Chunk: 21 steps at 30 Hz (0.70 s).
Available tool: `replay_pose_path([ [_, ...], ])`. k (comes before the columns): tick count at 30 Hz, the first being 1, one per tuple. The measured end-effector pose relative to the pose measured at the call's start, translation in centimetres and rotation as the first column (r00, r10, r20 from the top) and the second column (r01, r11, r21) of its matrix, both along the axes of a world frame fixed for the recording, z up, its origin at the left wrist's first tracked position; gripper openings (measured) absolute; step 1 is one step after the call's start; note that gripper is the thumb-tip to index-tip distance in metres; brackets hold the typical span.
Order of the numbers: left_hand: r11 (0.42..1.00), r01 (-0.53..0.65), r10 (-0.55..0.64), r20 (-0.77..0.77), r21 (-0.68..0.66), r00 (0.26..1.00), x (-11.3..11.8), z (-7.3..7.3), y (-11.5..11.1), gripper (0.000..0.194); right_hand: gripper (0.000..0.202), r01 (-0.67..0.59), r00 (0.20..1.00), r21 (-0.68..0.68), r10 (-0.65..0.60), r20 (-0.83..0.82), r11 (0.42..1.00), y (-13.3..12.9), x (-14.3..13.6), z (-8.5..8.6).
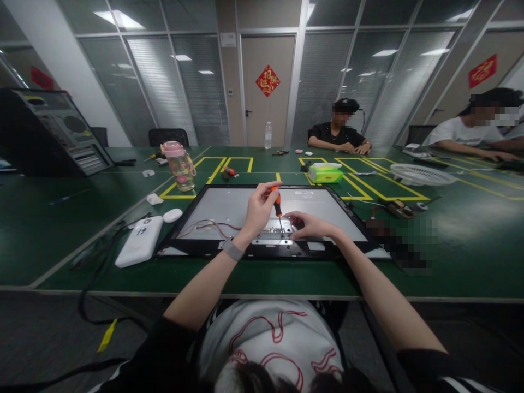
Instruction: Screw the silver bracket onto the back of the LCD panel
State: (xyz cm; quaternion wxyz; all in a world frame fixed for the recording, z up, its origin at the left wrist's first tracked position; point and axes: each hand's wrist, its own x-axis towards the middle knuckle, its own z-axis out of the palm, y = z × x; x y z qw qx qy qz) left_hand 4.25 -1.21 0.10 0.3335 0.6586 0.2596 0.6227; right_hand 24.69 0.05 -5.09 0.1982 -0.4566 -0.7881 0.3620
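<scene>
An orange-and-black screwdriver stands almost upright, its shaft running down to a metal bracket. My left hand has its fingers closed around the top of the handle. Beside the shaft, my right hand curls its thumb and fingers about the bracket's right end; part of that grip is hidden. Under both hands lies a flat display panel with a black frame and a silver-grey back. Thin wires trail across its left part.
A white power bank and a white oval case lie left of the panel. Behind stand a pink-lided bottle and a green tissue pack. An open computer case is far left. Two people sit across the table, near a white fan grille.
</scene>
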Motion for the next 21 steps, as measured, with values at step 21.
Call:
replay_pose_path([
  [21,0.990,0.117,-0.112,0.062,-0.076,0.992,0.15,0.06,0.07,0.024,0.080,0.000,1.000,0.000,0.000,0.012,1.000,-0.07,-0.02,0.07],
])
